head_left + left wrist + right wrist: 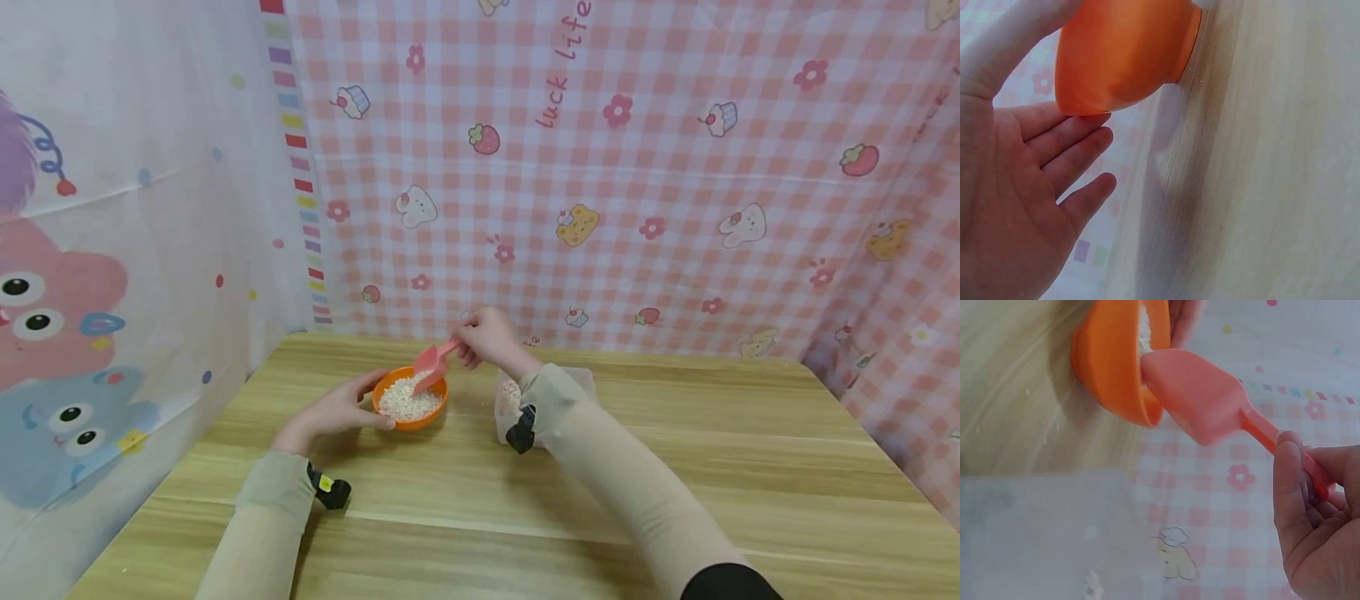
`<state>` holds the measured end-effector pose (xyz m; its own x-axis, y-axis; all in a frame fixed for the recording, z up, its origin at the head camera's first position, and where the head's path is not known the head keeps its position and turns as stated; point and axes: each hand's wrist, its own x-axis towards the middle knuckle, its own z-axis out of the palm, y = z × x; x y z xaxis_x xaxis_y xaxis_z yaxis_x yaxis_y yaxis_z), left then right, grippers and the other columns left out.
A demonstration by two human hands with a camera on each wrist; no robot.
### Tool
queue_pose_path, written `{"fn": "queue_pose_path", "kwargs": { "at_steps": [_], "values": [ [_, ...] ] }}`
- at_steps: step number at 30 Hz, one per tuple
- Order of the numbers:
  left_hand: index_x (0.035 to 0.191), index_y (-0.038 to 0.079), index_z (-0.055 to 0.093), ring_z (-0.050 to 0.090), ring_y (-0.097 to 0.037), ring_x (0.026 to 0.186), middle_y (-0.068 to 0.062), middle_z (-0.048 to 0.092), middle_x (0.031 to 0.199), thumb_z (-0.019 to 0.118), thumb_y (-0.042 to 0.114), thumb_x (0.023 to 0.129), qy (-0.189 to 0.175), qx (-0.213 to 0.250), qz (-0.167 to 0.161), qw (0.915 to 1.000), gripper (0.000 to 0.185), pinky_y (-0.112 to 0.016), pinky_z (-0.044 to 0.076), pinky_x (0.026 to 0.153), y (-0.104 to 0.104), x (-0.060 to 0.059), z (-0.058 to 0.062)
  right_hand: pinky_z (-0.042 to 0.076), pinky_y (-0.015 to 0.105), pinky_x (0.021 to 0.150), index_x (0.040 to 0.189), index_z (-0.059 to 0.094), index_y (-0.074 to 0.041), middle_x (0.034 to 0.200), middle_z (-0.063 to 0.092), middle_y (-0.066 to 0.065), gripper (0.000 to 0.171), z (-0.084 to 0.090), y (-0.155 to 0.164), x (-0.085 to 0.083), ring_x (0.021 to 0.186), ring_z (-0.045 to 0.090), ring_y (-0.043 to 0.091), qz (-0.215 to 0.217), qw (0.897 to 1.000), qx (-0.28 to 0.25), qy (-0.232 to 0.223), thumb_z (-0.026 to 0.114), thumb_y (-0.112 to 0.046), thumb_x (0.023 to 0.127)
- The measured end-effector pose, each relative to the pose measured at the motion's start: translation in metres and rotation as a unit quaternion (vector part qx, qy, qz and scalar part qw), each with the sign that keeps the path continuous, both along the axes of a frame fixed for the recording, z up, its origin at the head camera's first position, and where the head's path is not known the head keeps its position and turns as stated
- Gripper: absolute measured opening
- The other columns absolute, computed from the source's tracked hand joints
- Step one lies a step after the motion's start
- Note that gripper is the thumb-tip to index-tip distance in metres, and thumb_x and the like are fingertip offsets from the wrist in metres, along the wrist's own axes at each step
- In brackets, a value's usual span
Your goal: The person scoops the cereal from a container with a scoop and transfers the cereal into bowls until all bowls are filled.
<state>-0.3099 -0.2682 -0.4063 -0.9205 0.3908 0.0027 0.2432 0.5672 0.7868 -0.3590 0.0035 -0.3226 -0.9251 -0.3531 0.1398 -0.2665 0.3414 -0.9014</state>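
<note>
An orange bowl (414, 424) stands on the table, filled with white grains that look like rice (403, 402). My left hand (337, 412) holds it from the left, thumb on the near side and fingers round the far side. In the left wrist view, the bowl's outer wall (1122, 56) sits between thumb and fingertips. My right hand (487, 336) pinches the handle of a pink scoop (431, 365) between thumb and fingers. In the right wrist view, the scoop's blade (1200, 394) tilts down over the bowl's rim, its tip at the grains.
A translucent plastic box (579, 383) with more grains stands right of the bowl, partly hidden behind my right wrist. A few stray grains lie on the wooden table (450, 533). Patterned cloth (660, 167) hangs along the table's back and sides.
</note>
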Motion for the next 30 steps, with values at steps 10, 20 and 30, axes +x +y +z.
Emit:
{"fn": "queue_pose_path", "kwargs": {
  "at_steps": [10, 20, 30],
  "values": [
    [0.151, 0.001, 0.026, 0.022, -0.043, 0.140, -0.026, 0.028, 0.152, 0.082, 0.028, 0.078, -0.009, 0.010, 0.005, 0.9999, 0.096, -0.061, 0.019, 0.110, 0.000, 0.002, 0.000, 0.057, 0.032, 0.052, 0.084, 0.070, 0.005, 0.064, 0.065, 0.014, 0.020, 0.009, 0.016, -0.002, 0.049, 0.061, 0.016, 0.003, 1.000, 0.014, -0.001, 0.057, -0.007, 0.094],
    [0.152, 0.003, 0.025, 0.024, -0.042, 0.140, -0.026, 0.028, 0.152, 0.081, 0.031, 0.079, -0.007, -0.007, 0.005, 0.9999, 0.096, -0.062, 0.020, 0.109, 0.003, 0.001, 0.002, 0.056, 0.029, 0.053, 0.093, 0.069, 0.009, 0.065, 0.064, 0.012, 0.022, 0.001, 0.043, 0.000, 0.049, 0.060, 0.013, -0.022, 0.998, -0.038, -0.038, 0.059, -0.011, 0.095],
    [0.152, 0.001, 0.024, 0.023, -0.043, 0.140, -0.026, 0.027, 0.153, 0.081, 0.032, 0.078, -0.005, -0.003, 0.006, 1.0000, 0.099, -0.061, 0.021, 0.109, 0.001, 0.001, -0.001, 0.055, 0.026, 0.051, 0.110, 0.063, 0.015, 0.065, 0.063, 0.008, 0.030, -0.010, 0.104, 0.010, 0.051, 0.060, 0.012, -0.038, 0.990, -0.126, -0.052, 0.055, -0.012, 0.098]
  ]
}}
